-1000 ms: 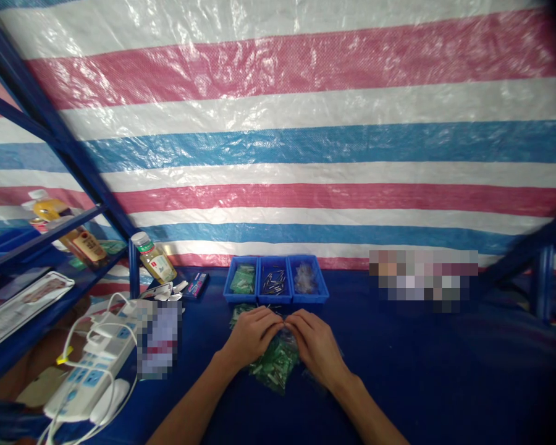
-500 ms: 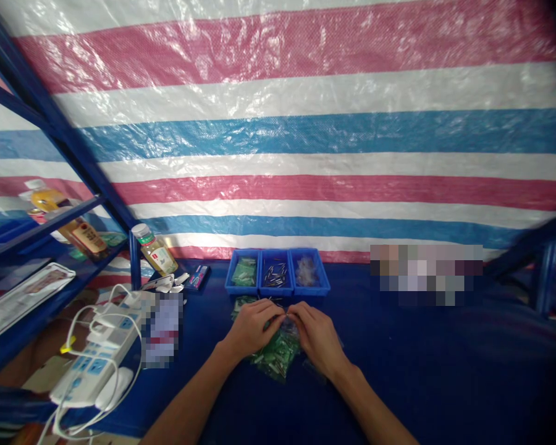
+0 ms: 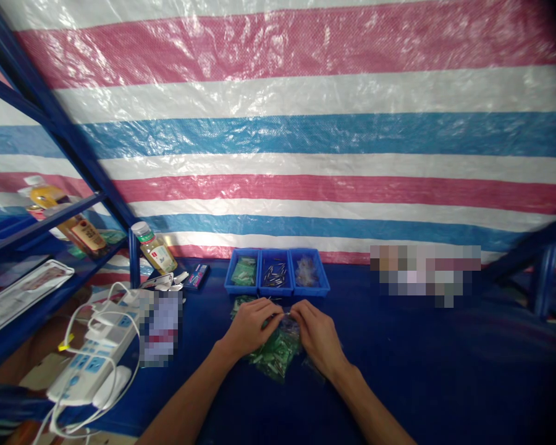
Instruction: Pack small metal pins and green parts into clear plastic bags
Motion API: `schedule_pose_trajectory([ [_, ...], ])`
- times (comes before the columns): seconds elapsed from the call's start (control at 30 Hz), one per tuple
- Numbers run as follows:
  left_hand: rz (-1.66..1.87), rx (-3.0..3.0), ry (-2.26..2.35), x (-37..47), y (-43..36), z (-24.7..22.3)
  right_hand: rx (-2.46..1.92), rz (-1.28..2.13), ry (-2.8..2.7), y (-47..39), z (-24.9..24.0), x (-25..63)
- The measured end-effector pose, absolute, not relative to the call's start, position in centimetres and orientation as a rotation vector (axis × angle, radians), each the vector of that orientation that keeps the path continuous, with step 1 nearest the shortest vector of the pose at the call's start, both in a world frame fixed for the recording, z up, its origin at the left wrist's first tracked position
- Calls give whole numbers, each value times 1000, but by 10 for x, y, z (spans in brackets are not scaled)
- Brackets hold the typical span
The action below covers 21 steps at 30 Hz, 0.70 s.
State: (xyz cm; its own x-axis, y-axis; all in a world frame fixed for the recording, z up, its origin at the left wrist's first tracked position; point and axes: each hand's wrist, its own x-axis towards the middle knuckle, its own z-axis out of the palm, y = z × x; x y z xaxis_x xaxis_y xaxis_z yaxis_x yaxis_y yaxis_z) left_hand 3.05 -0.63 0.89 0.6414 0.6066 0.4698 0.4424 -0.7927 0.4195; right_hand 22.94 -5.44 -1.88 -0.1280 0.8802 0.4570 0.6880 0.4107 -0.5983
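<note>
Through the head camera I saw green packets (image 3: 278,357) heaped on the tabletop (image 3: 375,371), between the two hands. Just beyond the heap's middle, the left hand (image 3: 256,322) and right hand (image 3: 315,332) nearly met, each pinching at a pale bit (image 3: 286,313) too small for me to identify. Farther off, three blue trays (image 3: 277,291) stood side by side, the middle one holding dark pins (image 3: 275,274), before a striped sheet (image 3: 306,191).
</note>
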Motion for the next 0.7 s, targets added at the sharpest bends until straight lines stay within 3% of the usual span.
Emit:
schedule_pose_trajectory([
  [0.7, 860, 2551, 902, 28, -5, 7, -1296, 430, -1878, -53, -24, 232],
])
